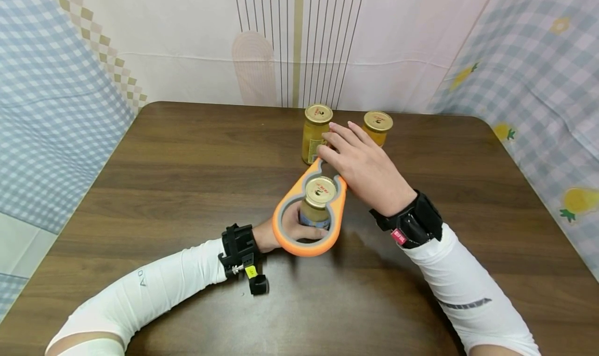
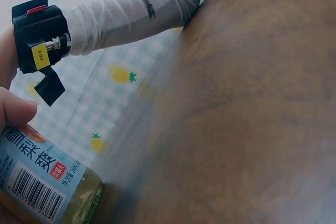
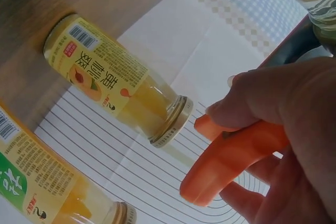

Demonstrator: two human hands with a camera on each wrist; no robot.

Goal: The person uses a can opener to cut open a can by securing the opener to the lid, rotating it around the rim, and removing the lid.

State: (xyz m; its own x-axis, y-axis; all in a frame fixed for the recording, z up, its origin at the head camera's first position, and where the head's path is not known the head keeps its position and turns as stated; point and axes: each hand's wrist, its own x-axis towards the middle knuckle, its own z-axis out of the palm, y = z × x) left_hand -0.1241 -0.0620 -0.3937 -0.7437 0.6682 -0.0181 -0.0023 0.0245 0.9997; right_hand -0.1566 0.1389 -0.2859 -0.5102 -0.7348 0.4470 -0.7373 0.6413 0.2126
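1. While the left hand (image 1: 291, 223) grips a glass jar with a light-blue label (image 1: 314, 214), fingers and thumb curled round its body, the right hand (image 1: 365, 166) pinches the narrow handle ends of an orange, loop-shaped tool with a grey inner lining (image 1: 306, 250).

2. What matters most, I judge, is where the jar's round gold lid (image 1: 320, 189) lies: just above the left hand, and to the left of the right hand on its near side, framed by the loop. Whether the lining touches it I cannot tell.

3. The jar's long axis looks roughly upright; the tool's runs from its wide rounded end, at the left hand, to the handles under the right.

4. Just past the right hand's fingertips, a yellow-labelled glass jar (image 1: 312, 137) stands on the brown wooden tabletop (image 1: 187, 174); behind that hand, partly hidden, is an orange-filled glass jar (image 1: 376, 137).

5. Only the left wrist view shows the held jar's black-and-white barcode (image 2: 35, 192); only the right wrist view shows the right thumb over the handles, with fingers beneath.
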